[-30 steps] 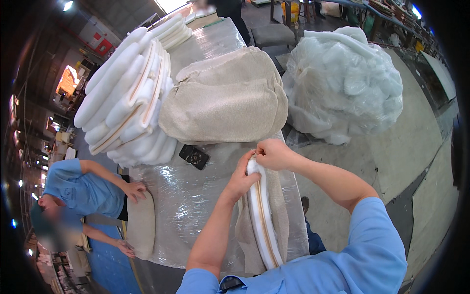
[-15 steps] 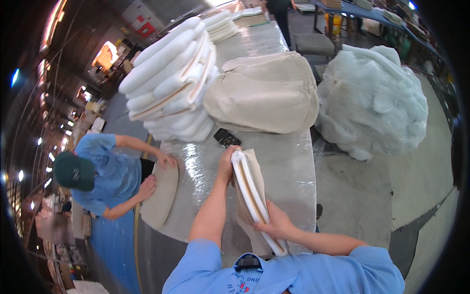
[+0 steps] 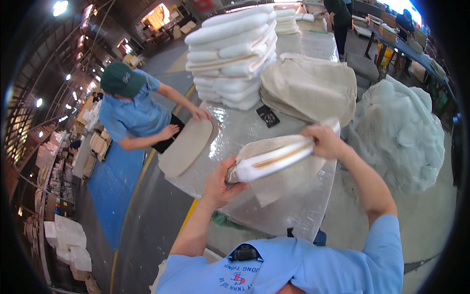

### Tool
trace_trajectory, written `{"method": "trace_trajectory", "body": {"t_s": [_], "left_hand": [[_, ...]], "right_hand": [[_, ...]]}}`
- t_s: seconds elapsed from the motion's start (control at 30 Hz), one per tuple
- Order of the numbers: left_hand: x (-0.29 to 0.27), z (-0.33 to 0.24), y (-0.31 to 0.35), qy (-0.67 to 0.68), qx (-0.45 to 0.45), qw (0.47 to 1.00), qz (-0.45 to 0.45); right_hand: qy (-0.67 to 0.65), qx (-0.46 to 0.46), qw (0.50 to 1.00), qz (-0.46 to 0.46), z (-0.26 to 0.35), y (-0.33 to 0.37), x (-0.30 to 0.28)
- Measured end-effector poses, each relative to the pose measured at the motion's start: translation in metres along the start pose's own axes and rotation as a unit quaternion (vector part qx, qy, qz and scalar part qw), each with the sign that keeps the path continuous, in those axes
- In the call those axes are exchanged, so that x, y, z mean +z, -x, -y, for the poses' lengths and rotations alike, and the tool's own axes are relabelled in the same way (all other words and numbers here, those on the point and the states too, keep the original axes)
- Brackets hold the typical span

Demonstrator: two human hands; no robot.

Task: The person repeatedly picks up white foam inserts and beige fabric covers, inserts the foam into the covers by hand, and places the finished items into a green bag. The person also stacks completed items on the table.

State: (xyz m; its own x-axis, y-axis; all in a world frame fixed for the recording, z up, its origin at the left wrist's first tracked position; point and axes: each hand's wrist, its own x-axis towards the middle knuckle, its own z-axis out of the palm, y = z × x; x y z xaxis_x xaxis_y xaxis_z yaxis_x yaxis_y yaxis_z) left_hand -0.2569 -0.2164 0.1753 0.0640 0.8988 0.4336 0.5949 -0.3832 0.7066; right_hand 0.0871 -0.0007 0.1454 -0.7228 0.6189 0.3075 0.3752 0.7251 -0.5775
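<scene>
Middle of the frame: white pad (image 3: pixel 255 169) with tan stripes, inside a beige cover (image 3: pixel 269 143) whose long gap shows the pad; it is over the plastic-wrapped table (image 3: pixel 293 218), though whether it touches I cannot tell.
Left hand (image 3: pixel 221 185): thumb and fingers parted, curved around the left end of the cover, with the pad between them.
Right hand (image 3: pixel 324 142): fingers curled in at the right end, seemingly gripping the cover's edge; slightly blurred, so how much pad it catches I cannot tell.
Pad's turn: half a second ago it ran up and down the frame, left hand at its upper end and right hand lower; now it slants across, rising to the right, one hand at each end.
Cover's gap: not closed; with both ends held, the fabric can probably be tugged evenly over the pad.
Shirt front (image 3: pixel 240 278): lettering and a red-and-blue emblem, bottom middle, upside down.
Co-worker's cap (image 3: pixel 122 81): dark green, upper left, with a small pale mark.
Black case (image 3: pixel 268 116): above the middle; its pale marks are unreadable.
</scene>
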Motion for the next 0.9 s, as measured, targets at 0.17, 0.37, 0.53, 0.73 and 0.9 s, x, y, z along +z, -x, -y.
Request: {"method": "trace_trajectory", "body": {"t_s": [0.17,0.37,0.53,0.73,0.9], "left_hand": [[0.116,0.031,0.084,0.033,-0.220,0.973,-0.054],[0.169,0.021,0.099,0.016,-0.133,0.982,-0.135],[0.182,0.018,0.090,0.110,-0.133,0.983,-0.068],[0.188,0.010,0.086,0.170,-0.167,0.971,-0.035],[0.191,0.014,0.089,0.124,-0.179,0.976,-0.027]], "right_hand": [[0.076,-0.067,0.991,-0.086,-0.011,-0.013,0.043],[-0.091,0.129,0.977,-0.144,0.078,0.073,0.113],[-0.044,0.154,0.976,-0.147,0.121,0.103,0.132],[-0.105,0.212,0.962,-0.134,0.145,0.112,0.136],[-0.183,0.195,0.958,-0.101,0.126,0.109,0.139]]}}
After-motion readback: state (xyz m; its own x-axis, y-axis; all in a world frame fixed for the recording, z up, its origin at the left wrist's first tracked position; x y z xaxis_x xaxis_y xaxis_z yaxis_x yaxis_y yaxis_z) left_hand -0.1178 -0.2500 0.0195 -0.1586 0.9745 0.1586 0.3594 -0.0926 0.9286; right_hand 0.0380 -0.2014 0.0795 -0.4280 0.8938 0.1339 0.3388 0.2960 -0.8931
